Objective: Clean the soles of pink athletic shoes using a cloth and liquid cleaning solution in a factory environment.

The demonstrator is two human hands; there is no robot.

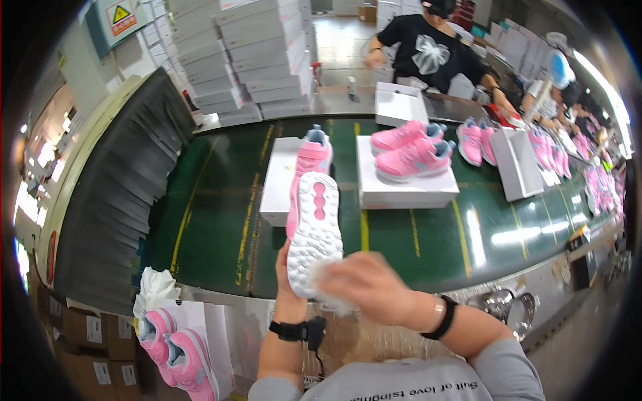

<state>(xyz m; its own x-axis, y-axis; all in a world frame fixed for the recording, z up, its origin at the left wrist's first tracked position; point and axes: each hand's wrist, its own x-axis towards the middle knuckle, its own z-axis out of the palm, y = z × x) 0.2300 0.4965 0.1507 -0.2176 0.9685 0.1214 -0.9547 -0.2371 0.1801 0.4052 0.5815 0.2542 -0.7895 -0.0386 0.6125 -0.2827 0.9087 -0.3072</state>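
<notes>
My left hand [287, 277] is closed around the heel end of a pink sneaker [313, 240], whose white, bumpy sole with pink inserts faces up toward me. Pressed near the lower end of that sole is my right hand [368, 287], smeared by motion, with a whitish cloth [326, 279] under its fingers. The cloth is too blurred to make out well. Just beyond the held shoe, another pink sneaker [314, 150] lies on a white shoebox [277, 187], partly covered by the held one.
On the green conveyor belt [214, 194], a pink pair [411, 157] rests on another shoebox [408, 196]. More pairs and boxes continue right. A second pink pair [184, 354] stands lower left beside crumpled white paper [155, 291]. Across the belt, a co-worker [428, 57] stands near stacked boxes [261, 47].
</notes>
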